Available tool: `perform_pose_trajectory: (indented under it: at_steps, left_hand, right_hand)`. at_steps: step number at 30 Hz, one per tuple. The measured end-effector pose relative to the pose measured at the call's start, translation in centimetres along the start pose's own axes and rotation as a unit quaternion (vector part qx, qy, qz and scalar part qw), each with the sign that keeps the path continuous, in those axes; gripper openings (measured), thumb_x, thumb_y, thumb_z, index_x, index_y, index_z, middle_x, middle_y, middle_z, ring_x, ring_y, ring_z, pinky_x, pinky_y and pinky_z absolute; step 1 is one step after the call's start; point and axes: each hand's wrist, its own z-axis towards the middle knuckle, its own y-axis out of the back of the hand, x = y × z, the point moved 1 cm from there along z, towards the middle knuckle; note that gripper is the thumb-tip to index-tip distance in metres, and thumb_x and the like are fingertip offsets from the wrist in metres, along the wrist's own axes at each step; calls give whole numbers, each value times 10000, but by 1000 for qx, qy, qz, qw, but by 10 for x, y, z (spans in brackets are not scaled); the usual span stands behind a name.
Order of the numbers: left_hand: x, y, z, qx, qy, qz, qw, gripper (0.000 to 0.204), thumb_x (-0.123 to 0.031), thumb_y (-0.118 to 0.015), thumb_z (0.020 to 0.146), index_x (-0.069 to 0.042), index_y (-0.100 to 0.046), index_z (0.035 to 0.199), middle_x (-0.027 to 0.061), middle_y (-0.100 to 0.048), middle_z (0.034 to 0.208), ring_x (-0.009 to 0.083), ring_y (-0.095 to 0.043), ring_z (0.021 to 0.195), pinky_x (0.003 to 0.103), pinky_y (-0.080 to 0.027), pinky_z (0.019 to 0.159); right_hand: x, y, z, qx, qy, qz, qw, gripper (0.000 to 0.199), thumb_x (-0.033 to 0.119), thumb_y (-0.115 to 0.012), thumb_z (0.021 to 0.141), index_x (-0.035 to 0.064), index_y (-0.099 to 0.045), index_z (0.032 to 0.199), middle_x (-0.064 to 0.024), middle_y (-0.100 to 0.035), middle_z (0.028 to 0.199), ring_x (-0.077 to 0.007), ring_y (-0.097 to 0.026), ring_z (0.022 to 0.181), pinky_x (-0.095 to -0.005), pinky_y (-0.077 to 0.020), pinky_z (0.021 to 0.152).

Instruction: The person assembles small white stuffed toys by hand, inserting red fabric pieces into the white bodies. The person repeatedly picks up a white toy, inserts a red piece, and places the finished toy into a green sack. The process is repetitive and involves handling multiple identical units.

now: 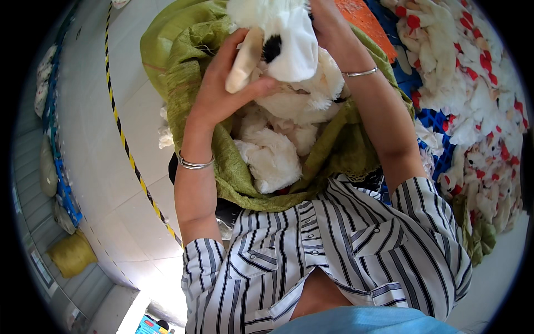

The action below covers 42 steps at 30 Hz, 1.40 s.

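Note:
Between my hands, over an open sack, is a limp white plush toy skin [295, 58] with a black patch and a beige ear-like flap. My left hand [225, 83] grips its left side, thumb under the flap and fingers behind it. At the upper edge of the view, my right hand [329, 25] holds the other side; its fingertips are mostly hidden behind the plush. Below, the green woven sack [192, 83] lies with its mouth spread in front of my body. More fluffy cream-white plush pieces [270, 158] fill it.
A large heap of white plush pieces with red parts [484, 72] lies to the right, partly on blue plastic crates [436, 125]. An orange sheet [367, 25] sits behind the sack. Black-and-yellow tape [119, 125] runs along the tiled floor at left, beyond it a yellow roll [72, 254].

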Motion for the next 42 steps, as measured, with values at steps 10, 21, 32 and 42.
perform_pose_trajectory:
  at_steps: [10,21,32,42]
  left_hand:
    - [1,83,-16,-180,-4,-274,945,461,-395,-389,1012,11,-598,944,128,-638,839,179,-515,579,261,-417,501]
    - [45,121,4,-367,98,193,905,419,-266,-648,906,11,-545,1203,100,-623,977,228,-600,849,347,-488,753]
    - [35,13,16,-11,101,217,971,348,-280,-705,841,60,-657,899,146,-685,727,274,-638,651,376,-502,691]
    - [65,51,14,-263,181,-198,927,369,-303,-611,900,40,-671,1019,58,-678,931,129,-619,813,264,-484,740]
  right_hand:
    - [50,22,-2,15,229,-7,973,111,140,-512,971,79,-582,1031,-33,-631,917,-151,-647,818,-293,-536,702]
    - [35,30,16,1,150,-171,974,115,116,-577,936,41,-628,1006,-6,-634,880,-90,-611,735,-222,-487,608]
    - [-10,-8,13,-51,277,-380,881,184,218,-608,963,55,-648,887,67,-568,746,-19,-504,651,-185,-393,553]
    - [-10,-40,-20,36,212,-438,873,189,165,-633,914,-10,-644,842,20,-586,689,-56,-524,623,-223,-421,541]
